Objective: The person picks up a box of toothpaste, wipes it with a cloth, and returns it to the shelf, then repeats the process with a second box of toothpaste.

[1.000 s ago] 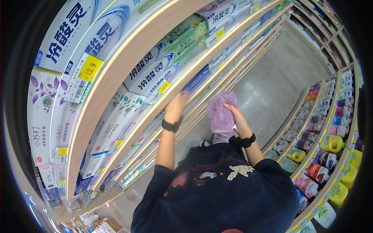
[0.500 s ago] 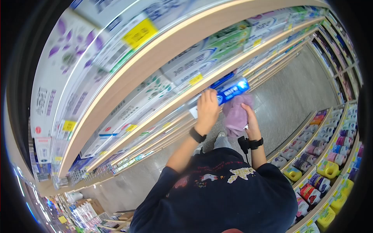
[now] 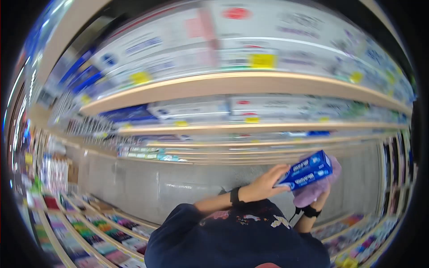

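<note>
A long blue toothpaste box point(image 3: 308, 170) with white lettering is in my left hand point(image 3: 269, 182), whose fingers are wrapped round its near end. Behind the box, and partly covered by it, a purple towel point(image 3: 306, 196) hangs bunched up. My right hand point(image 3: 322, 199) is closed on that towel from below, its fingers mostly hidden by the cloth. The box overlaps the towel in this view. Both hands are out in front of my chest, over the aisle floor.
Wooden shelves point(image 3: 250, 79) stacked with white and blue cartons, marked by yellow price tags point(image 3: 262, 61), run across in front of me. Grey floor point(image 3: 147, 181) lies below. Lower racks with colourful packs point(image 3: 89, 230) and bottles stand behind me on both sides.
My view has swung left to face the shelves squarely. The blue box has come away from the shelf edge and now lies in front of the towel. Both hands keep their hold.
</note>
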Action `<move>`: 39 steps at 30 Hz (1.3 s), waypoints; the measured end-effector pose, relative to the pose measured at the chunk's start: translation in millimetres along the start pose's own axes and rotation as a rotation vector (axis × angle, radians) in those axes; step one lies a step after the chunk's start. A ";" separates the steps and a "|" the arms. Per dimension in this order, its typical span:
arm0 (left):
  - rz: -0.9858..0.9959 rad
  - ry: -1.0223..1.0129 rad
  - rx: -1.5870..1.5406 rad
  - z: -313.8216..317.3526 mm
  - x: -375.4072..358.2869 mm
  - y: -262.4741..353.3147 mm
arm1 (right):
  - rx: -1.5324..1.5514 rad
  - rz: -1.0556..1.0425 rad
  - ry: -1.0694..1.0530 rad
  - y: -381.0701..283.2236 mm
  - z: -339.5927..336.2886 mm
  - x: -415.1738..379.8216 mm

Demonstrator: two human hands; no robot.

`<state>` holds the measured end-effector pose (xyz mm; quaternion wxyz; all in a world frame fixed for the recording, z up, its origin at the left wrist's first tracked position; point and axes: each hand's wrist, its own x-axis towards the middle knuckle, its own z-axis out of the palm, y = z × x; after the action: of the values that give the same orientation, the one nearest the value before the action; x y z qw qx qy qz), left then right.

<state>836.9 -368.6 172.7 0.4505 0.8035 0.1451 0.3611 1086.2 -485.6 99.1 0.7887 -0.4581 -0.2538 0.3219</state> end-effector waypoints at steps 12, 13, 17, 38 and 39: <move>0.087 0.518 0.001 -91.4 -57.3 -49.1 | -0.420 -0.027 -1.110 49.0 196.8 66.8; 0.133 0.584 0.038 -104.0 -67.2 -45.0 | -0.423 0.014 -1.230 58.9 216.9 65.0; 0.202 0.856 0.244 -140.2 -111.8 -31.4 | -0.405 0.146 -1.614 99.3 291.9 48.4; -0.345 1.507 0.691 -283.9 -397.2 9.8 | -0.250 0.781 -2.422 293.5 591.1 -230.3; -0.387 1.451 0.684 -302.2 -410.2 14.2 | -0.203 0.834 -2.359 303.6 607.2 -244.6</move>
<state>334.8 -418.4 100.8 0.0294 0.4240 0.6381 0.6421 418.1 -213.9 78.3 -0.1189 0.0047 -0.6633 0.7388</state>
